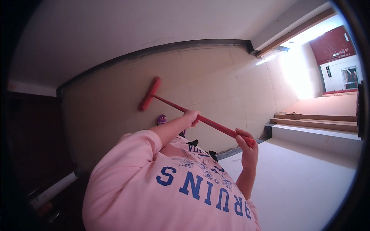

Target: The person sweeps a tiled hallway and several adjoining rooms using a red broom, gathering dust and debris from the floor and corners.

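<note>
A red long-handled push broom (pixel 215 124) slants across the view, its wide head (pixel 149 93) on the beige tiled floor. My left hand (pixel 191 118) is closed around the middle of the handle. Near the handle's top end, my right hand (pixel 247 144) grips it, with the fingers wrapped over the red grip. My arms come out of a pink sweatshirt with blue lettering. A foot in a purple sandal (pixel 162 119) shows between the broom head and my left forearm.
A white wall (pixel 130 26) with a dark baseboard (pixel 153 47) runs beyond the broom. Another white wall (pixel 300 173) stands at the lower right. At the upper right a wood-framed doorway opens to a bright area with a dark red cabinet (pixel 332 46). The left side is dark.
</note>
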`<action>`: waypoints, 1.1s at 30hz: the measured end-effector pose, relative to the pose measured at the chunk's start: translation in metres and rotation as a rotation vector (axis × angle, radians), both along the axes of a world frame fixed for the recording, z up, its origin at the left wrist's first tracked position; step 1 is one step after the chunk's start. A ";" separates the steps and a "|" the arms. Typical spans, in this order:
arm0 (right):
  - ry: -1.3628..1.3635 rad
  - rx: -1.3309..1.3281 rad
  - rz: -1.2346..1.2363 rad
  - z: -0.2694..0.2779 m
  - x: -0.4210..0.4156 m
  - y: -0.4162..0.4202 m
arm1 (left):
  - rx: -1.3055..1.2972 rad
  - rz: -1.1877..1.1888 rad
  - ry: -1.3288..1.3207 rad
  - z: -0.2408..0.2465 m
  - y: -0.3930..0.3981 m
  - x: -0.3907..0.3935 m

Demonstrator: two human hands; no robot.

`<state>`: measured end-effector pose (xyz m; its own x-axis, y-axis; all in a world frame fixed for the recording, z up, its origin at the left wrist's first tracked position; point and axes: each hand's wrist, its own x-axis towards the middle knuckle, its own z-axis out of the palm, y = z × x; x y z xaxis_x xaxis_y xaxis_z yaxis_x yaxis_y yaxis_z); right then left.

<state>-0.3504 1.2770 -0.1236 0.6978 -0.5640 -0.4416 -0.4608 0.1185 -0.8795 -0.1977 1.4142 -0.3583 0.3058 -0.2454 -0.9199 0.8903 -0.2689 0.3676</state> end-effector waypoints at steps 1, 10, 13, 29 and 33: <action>-0.018 -0.017 -0.037 0.003 -0.007 -0.007 | -0.019 -0.029 0.009 0.004 -0.013 -0.005; -0.084 -0.288 -0.146 0.046 -0.042 -0.020 | -0.218 -0.190 0.004 0.051 -0.076 -0.031; -0.194 -0.316 -0.200 0.053 -0.034 -0.016 | -0.274 -0.151 -0.079 0.069 -0.076 -0.027; -0.096 0.198 0.352 0.001 0.226 0.059 | -0.048 0.555 -0.233 0.044 0.116 0.188; -0.071 0.168 0.568 -0.010 0.297 0.096 | 0.054 0.671 -0.210 0.041 0.178 0.238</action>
<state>-0.0535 1.3725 -0.1339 0.9008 -0.0200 -0.4337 -0.4336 0.0107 -0.9010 0.0406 1.5921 -0.3174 0.5475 0.1028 -0.8304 0.7820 0.2902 0.5515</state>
